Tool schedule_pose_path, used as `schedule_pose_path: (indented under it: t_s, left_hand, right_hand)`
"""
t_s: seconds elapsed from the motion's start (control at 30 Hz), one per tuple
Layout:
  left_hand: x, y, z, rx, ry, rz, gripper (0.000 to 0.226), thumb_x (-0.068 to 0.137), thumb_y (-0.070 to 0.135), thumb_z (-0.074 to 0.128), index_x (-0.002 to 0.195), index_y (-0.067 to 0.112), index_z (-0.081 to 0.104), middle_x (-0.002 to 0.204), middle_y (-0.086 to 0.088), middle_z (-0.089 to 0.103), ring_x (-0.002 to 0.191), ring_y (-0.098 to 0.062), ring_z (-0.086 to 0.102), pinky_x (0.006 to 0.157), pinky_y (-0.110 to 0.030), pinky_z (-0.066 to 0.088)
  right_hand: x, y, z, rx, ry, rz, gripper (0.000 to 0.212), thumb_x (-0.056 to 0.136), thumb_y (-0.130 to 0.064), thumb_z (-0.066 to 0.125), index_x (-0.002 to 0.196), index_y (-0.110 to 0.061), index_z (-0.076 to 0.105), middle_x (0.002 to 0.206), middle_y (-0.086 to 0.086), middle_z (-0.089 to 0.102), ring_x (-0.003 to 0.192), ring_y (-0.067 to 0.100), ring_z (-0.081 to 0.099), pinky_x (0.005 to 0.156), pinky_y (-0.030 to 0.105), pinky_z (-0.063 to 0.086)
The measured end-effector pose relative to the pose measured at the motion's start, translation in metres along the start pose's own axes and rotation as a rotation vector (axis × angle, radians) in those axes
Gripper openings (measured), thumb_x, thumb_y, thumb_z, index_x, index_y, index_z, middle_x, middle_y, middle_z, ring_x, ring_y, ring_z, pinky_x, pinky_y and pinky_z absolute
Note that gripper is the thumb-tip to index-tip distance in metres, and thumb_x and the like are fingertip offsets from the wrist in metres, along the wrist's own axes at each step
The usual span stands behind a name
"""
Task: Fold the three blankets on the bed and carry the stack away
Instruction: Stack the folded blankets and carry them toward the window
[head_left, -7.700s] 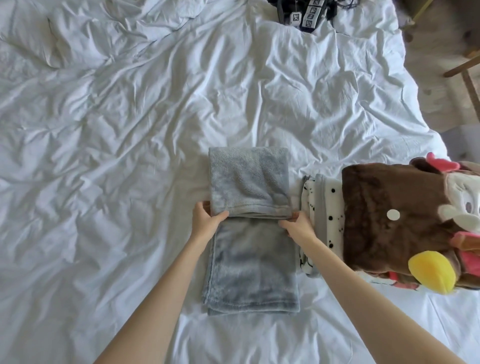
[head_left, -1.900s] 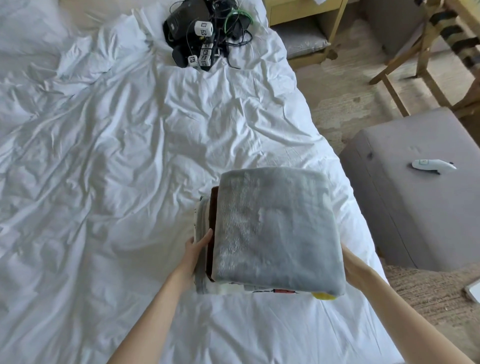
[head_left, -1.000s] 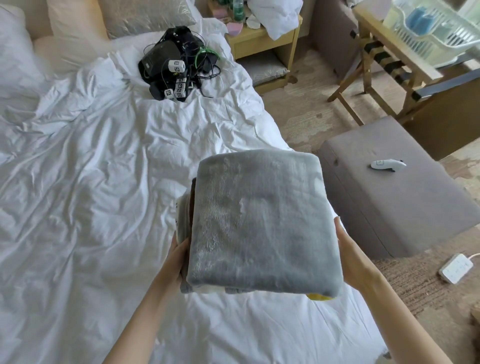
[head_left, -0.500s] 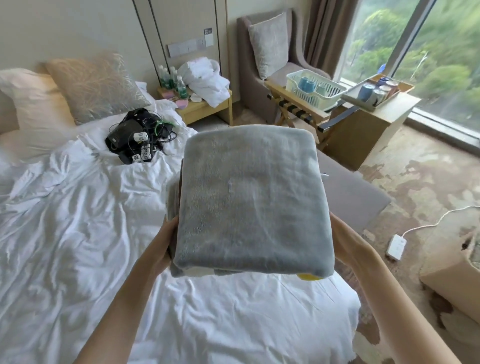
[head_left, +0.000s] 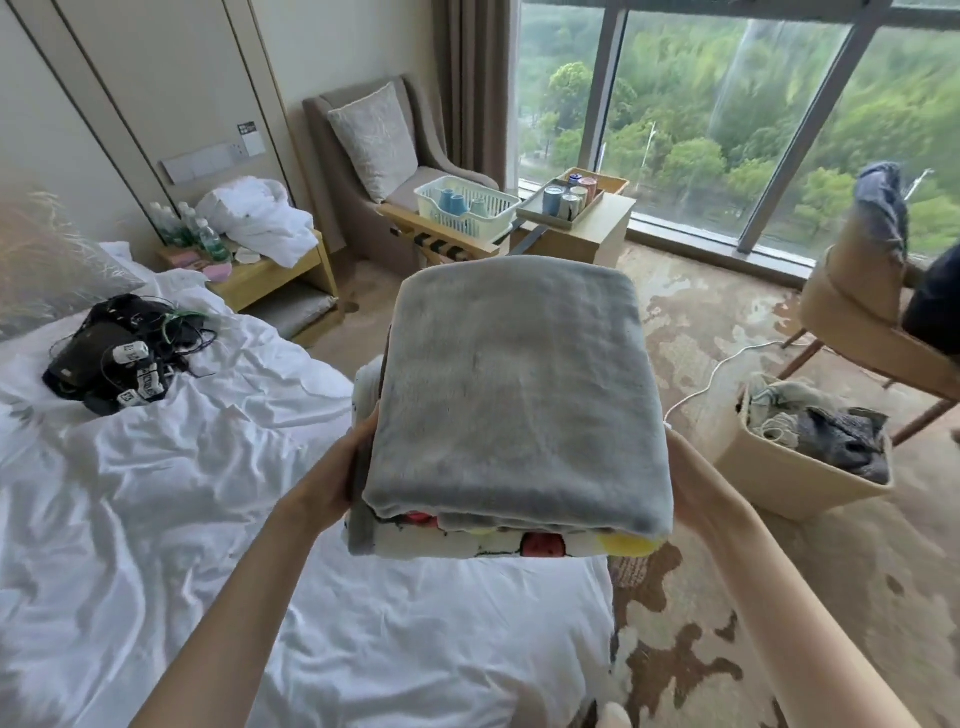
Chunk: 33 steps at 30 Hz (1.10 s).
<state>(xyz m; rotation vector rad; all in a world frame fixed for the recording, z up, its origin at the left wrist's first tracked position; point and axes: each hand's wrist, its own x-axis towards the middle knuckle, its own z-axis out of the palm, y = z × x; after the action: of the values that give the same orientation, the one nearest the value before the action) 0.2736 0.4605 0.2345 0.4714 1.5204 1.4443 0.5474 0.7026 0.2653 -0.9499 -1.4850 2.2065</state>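
Note:
A stack of folded blankets hangs in the air in front of me, over the bed's right edge. The grey blanket (head_left: 514, 395) lies on top. Under it show the edges of a cartoon-print blanket (head_left: 540, 543) and a white spotted one (head_left: 363, 384). My left hand (head_left: 332, 478) holds the stack's left side, with its fingers hidden under the stack. My right hand (head_left: 696, 488) holds the right side the same way. The bed (head_left: 182, 519) with its rumpled white sheet lies below and to the left.
A black bundle of devices and cables (head_left: 119, 353) lies on the bed. A nightstand (head_left: 270, 270), an armchair (head_left: 384, 171) and a luggage rack with a white basket (head_left: 462, 208) stand behind. A laundry basket (head_left: 805, 447), a chair (head_left: 872, 312) and a white cable (head_left: 727, 364) are on the right.
I lifted the stack off the bed and raised it. My view turned right and upward, from the bed toward the window and the room's right side.

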Motion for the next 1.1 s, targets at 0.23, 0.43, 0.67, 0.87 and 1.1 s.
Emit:
schedule_pose_path:
  t_s: [0.23,0.43,0.67,0.87,1.1]
  left_hand:
    - [0.053,0.017,0.101,0.021,-0.107,-0.018,0.04,0.086,0.059,0.062,0.1,0.025,0.078,0.098,-0.004,0.075,0.092,-0.015,0.071,0.071,-0.024,0.056]
    - [0.114,0.03,0.2,-0.01,-0.141,-0.044,0.043,0.085,0.055,0.062,0.1,0.018,0.076,0.095,-0.006,0.073,0.088,-0.017,0.071,0.069,-0.027,0.055]
    - [0.18,0.054,0.308,0.002,-0.152,-0.036,0.037,0.089,0.049,0.055,0.072,0.026,0.079,0.074,0.002,0.073,0.069,-0.008,0.069,0.058,-0.021,0.054]
    - [0.235,0.083,0.344,0.044,-0.052,-0.021,0.043,0.099,0.035,0.047,0.074,0.022,0.079,0.077,-0.004,0.074,0.071,-0.011,0.071,0.056,-0.021,0.054]
    - [0.318,0.135,0.359,0.049,-0.017,-0.009,0.053,0.098,0.032,0.045,0.055,0.022,0.074,0.061,-0.004,0.068,0.057,-0.011,0.067,0.055,-0.024,0.052]
  right_hand:
    - [-0.014,-0.026,-0.101,0.029,0.037,-0.043,0.037,0.092,-0.036,0.047,0.071,-0.038,0.076,0.072,-0.014,0.072,0.066,0.002,0.069,0.055,0.017,0.055]
    - [-0.002,-0.059,-0.201,0.011,0.114,-0.046,0.04,0.099,-0.029,0.046,0.073,-0.037,0.074,0.071,-0.015,0.069,0.067,-0.001,0.067,0.054,0.013,0.052]
    - [0.026,-0.118,-0.306,0.076,-0.018,-0.143,0.034,0.101,-0.043,0.043,0.095,-0.031,0.074,0.09,-0.012,0.072,0.082,0.002,0.068,0.067,0.019,0.054]
    - [0.066,-0.172,-0.346,0.053,-0.096,-0.18,0.032,0.1,-0.041,0.045,0.086,-0.033,0.072,0.077,-0.014,0.068,0.069,-0.001,0.064,0.061,0.016,0.052]
    - [0.155,-0.226,-0.377,0.059,-0.165,-0.133,0.038,0.099,-0.05,0.043,0.087,-0.032,0.074,0.082,-0.012,0.07,0.075,0.002,0.066,0.065,0.018,0.053]
